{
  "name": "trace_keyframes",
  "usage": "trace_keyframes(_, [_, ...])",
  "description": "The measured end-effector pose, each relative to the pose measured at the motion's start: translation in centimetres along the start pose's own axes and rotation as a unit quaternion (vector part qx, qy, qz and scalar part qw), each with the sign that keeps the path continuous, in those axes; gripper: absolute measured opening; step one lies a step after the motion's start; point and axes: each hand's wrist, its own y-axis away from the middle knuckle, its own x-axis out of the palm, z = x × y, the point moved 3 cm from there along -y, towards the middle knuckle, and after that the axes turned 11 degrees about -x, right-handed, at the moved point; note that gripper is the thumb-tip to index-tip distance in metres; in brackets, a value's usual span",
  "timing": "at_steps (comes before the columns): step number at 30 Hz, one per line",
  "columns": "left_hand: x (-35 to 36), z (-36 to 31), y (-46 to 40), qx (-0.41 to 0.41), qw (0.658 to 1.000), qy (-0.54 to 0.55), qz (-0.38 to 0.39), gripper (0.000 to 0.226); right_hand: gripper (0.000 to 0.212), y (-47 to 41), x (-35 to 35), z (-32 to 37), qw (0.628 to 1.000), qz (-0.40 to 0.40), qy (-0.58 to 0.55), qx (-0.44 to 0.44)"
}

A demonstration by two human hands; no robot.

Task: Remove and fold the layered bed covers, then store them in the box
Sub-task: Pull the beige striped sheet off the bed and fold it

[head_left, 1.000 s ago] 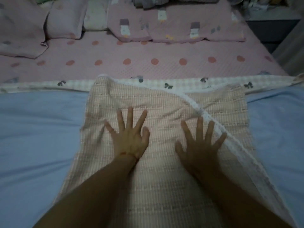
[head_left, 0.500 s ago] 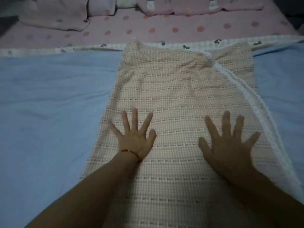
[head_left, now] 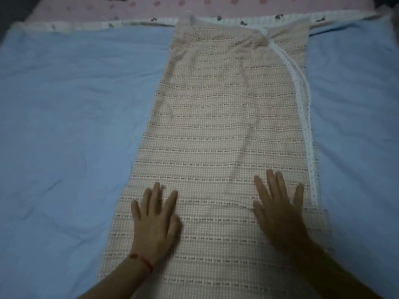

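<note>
- One cover, a pink checked cover (head_left: 216,130) with a white lace trim (head_left: 302,98), lies folded into a long narrow strip running up the middle of the frame, from the bottom edge to near the top.
- It rests on a blue sheet (head_left: 75,126), which spreads out to the left and right of it and looks as though it has yet to be taken off the bed.
- The left hand (head_left: 155,223), lower centre, lies flat on the strip with its fingers straight and slightly apart; it pinches nothing. A red string sits at its wrist.
- The right hand (head_left: 278,208), lower right of centre, also rests palm down with the fingers spread, just inside the lace trim. It grips nothing either.
- The lace trim runs at a slant from the top centre down the right side, so the lengthwise fold looks slightly uneven near the top.
- My reading: the lengthwise folding is done and the hands are pressing the strip flat; folding it crosswise into a compact bundle is probably what remains for this piece.
- Along the top of the frame show a white band with dark bows (head_left: 244,21) and a pink spotted cover (head_left: 172,5) above it.
- No box is in view, so storing looks wholly undone; the task seems less than half finished.
</note>
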Motion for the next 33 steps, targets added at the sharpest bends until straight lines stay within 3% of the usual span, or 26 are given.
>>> trace_keyframes(4, [2.8,3.3,11.3,0.05,0.996,-0.021,0.068,0.078,0.042,12.9,3.1,5.5,0.994,-0.073,-0.024,-0.074])
trace_keyframes(6, [4.4,4.5,13.6,0.069,0.99,-0.022,0.12,0.099,0.041,16.5,4.5,6.8,0.994,-0.026,-0.024,-0.107])
trace_keyframes(10, [5.0,5.8,13.0,0.159,0.976,-0.026,0.147,0.12,0.085,19.4,5.0,6.7,0.984,0.048,-0.046,-0.168])
trace_keyframes(15, [4.6,7.8,15.8,0.262,0.947,-0.106,0.151,0.115,0.1,22.2,4.9,7.8,0.966,0.119,-0.027,-0.23])
trace_keyframes(21, [5.9,8.2,17.4,0.24,0.949,-0.165,0.121,0.131,0.111,23.3,5.0,8.7,0.963,0.14,0.025,-0.229])
trace_keyframes(25, [5.4,9.1,18.1,0.141,0.972,-0.147,0.118,0.134,0.119,24.2,4.6,9.5,0.975,0.138,0.034,-0.171])
trace_keyframes(28, [4.1,10.3,18.5,0.095,0.98,-0.129,0.117,0.118,0.113,25.2,4.1,8.8,0.979,0.121,0.028,-0.16])
trace_keyframes(31, [3.1,13.5,18.3,0.051,0.989,-0.088,0.108,0.069,0.1,26.4,3.0,5.8,0.991,0.097,0.036,-0.084])
trace_keyframes(33, [2.5,16.0,17.6,0.045,0.994,-0.022,0.098,0.065,0.088,27.0,1.6,4.3,0.996,0.065,0.046,-0.034])
